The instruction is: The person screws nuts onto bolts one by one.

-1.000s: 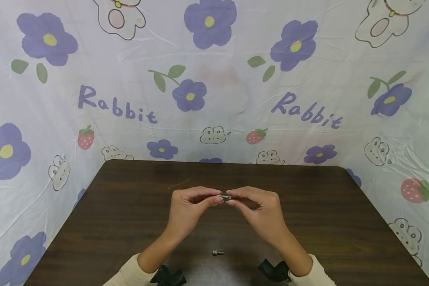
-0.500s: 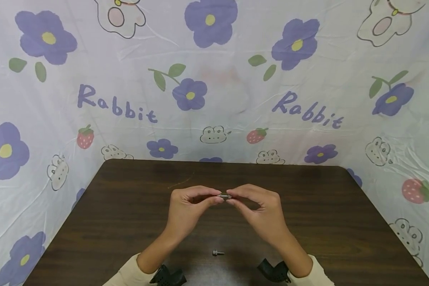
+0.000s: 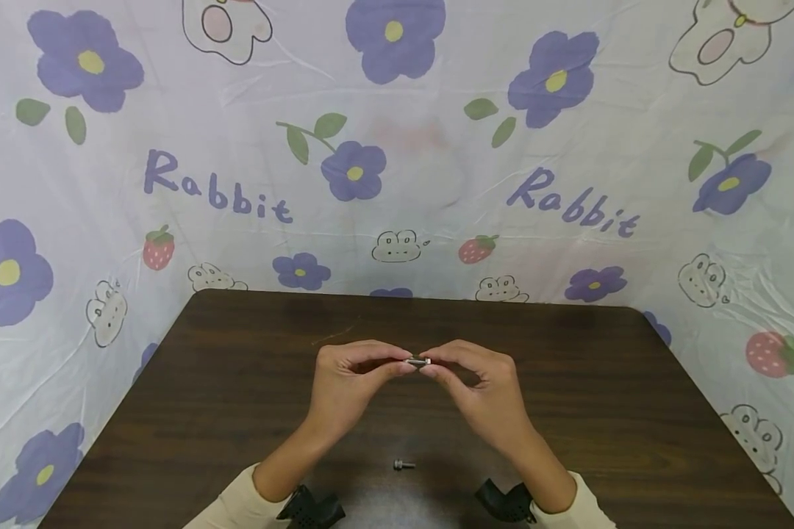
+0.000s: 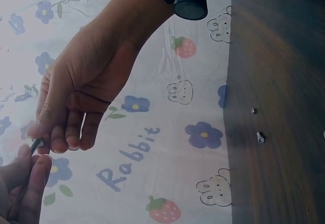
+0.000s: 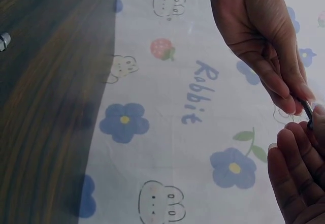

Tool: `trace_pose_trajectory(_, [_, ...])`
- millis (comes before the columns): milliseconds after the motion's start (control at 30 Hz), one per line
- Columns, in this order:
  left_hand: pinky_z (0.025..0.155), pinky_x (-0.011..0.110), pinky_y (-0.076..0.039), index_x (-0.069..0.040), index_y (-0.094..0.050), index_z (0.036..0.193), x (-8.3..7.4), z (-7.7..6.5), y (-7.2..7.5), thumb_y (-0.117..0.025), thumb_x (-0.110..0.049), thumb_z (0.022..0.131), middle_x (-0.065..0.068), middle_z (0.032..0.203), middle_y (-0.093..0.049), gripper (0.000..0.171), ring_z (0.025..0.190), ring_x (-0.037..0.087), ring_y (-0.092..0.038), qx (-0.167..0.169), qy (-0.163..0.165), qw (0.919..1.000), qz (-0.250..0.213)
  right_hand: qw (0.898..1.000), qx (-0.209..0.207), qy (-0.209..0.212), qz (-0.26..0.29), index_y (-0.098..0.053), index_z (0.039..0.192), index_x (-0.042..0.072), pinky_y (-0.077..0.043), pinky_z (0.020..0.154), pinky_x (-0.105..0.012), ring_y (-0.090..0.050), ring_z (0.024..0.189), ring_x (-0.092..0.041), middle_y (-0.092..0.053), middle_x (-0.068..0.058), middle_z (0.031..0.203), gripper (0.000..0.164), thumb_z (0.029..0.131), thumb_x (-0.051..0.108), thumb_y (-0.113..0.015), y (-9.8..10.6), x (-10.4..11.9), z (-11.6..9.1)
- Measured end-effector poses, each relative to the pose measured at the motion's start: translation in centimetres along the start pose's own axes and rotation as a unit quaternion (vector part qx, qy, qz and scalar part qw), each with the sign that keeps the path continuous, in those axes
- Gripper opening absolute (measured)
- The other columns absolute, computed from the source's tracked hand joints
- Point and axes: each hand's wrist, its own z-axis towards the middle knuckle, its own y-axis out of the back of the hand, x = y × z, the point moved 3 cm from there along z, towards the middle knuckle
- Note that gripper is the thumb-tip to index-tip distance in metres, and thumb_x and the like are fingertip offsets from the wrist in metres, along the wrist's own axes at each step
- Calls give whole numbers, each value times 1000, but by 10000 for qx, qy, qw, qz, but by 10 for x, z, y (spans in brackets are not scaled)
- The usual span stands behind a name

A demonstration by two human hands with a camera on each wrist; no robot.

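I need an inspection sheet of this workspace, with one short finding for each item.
Surface: dark wood-grain table; faint pale line toward the back, strand or scratch, cannot tell.
Job's things: slim metal bolt held above the table between both hands; loose bolt lying on its side, nearer the person.
Clutter: small metal piece near the loose bolt in the left wrist view, type unclear.
Left hand: fingers pinch one end of the slim metal bolt.
Right hand: fingers pinch the other end.
Cables: nothing seen.
Surroundings: pale cloth with purple flowers, strawberries, rabbits and "Rabbit" lettering, behind the table and along both sides.
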Motion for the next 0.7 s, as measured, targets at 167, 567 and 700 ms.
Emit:
trace_pose_trajectory(167, [65, 34, -62, -2, -80, 92, -3, 1, -1, -80, 2, 83, 8, 88, -77, 10, 76, 21, -75, -51, -147, 9999, 29, 9999, -23, -132, 85, -78, 100, 11, -57, 70, -22, -70, 77, -12, -75, -4, 92, 16, 88, -1, -76, -1, 0, 0])
trace_pose_trajectory(567, [64, 33, -62, -2, -80, 93, -2, 0, -3, -80, 3, 84, 8, 88, -77, 10, 76, 21, -75, -112, -235, 9997, 27, 9991, -240, 43, 341, -77, 103, 6, -58, 70, -23, -71, 81, -16, -76, -6, 94, 29, 81, -12, -79, -1, 3, -1])
trace_pose_trajectory(700, [63, 34, -62, -2, -80, 92, -4, 1, -3, -80, 3, 83, 7, 87, -77, 10, 74, 21, -74, -91, -294, 9995, 21, 9990, -226, 20, 375, -77, 99, 8, -57, 68, -23, -69, 76, -14, -74, -5, 88, 24, 84, -10, -76, -1, 3, 0])
